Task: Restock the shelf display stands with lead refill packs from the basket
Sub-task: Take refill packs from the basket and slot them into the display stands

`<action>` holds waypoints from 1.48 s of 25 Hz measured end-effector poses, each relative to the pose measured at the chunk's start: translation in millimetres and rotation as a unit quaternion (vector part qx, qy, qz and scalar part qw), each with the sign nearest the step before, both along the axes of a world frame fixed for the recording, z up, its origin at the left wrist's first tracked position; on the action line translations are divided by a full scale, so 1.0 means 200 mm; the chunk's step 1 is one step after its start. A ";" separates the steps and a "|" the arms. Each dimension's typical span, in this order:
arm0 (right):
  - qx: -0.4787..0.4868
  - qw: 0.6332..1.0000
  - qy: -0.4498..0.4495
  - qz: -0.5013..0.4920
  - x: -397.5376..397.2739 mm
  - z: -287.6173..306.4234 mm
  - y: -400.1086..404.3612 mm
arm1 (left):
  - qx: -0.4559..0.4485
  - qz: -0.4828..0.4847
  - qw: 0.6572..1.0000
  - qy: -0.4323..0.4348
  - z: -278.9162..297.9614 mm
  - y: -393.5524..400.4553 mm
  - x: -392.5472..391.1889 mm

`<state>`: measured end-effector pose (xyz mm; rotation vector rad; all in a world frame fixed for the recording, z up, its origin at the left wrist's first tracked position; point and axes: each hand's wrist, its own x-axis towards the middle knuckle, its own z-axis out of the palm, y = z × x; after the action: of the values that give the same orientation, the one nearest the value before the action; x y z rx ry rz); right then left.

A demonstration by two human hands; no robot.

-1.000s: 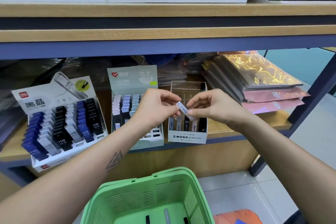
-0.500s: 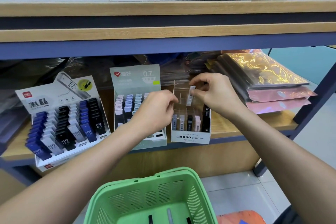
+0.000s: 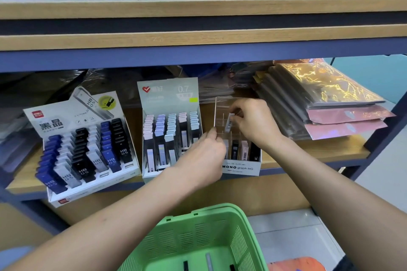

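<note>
My right hand pinches a slim white lead refill pack upright over the clear MONO graph MG display stand on the shelf. My left hand rests at the stand's front left corner, fingers curled, thumb touching its clear wall; nothing shows in it. Several packs stand in the stand's front row. The green basket sits below, with a few packs on its bottom.
Two more refill displays stand to the left: a 0.7 stand and an HB 0.5 stand. Stacked shiny folders lie to the right. The upper shelf edge overhangs. Tiled floor lies at lower right.
My right hand carried the pack from in front of the stand up and over its rear compartments, then slightly lower. My left hand let go of the pack and moved to the stand's corner.
</note>
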<state>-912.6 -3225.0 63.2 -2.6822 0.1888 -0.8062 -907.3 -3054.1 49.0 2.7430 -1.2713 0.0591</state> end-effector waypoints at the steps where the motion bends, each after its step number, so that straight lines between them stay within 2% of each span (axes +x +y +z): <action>1: -0.005 1.000 0.005 0.000 0.01 -0.01 0.00 | 0.000 0.000 1.000 -0.005 0.00 0.00 0.00; 12: -0.087 0.996 0.024 -0.006 0.05 -0.09 0.03 | -0.007 -0.021 1.000 -0.021 -0.02 0.02 0.03; 18: -0.057 0.998 0.001 -0.016 -0.04 -0.03 0.04 | -0.048 -0.013 0.999 0.006 0.02 0.04 0.03; 21: -0.030 1.000 0.002 0.008 -0.11 -0.02 0.10 | -0.072 -0.029 0.997 -0.022 0.06 0.10 -0.01; 23: 0.026 0.997 0.039 0.053 -0.18 -0.04 0.18 | -0.027 -0.037 0.998 -0.042 0.05 0.17 -0.05; 25: 0.071 0.988 0.102 0.094 -0.24 -0.10 0.27 | 0.058 -0.050 0.996 -0.053 -0.01 0.26 -0.09; 28: 0.075 0.967 0.211 0.125 -0.29 -0.28 0.38 | 0.144 -0.048 0.988 -0.010 -0.17 0.38 -0.14; 31: 0.073 0.930 0.335 0.131 -0.31 -0.57 0.48 | 0.209 -0.030 0.976 0.047 -0.42 0.46 -0.13; 34: 0.055 0.895 0.426 0.122 -0.30 -0.87 0.56 | 0.234 0.013 0.965 0.120 -0.66 0.53 -0.13; 37: 0.068 0.870 0.475 0.109 -0.32 -1.12 0.64 | 0.208 0.080 0.952 0.208 -0.90 0.56 -0.15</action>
<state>-977.0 -3097.6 -160.9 -2.6461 0.1470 0.6231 -936.4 -2941.3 -130.3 2.9548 -1.0351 -0.8170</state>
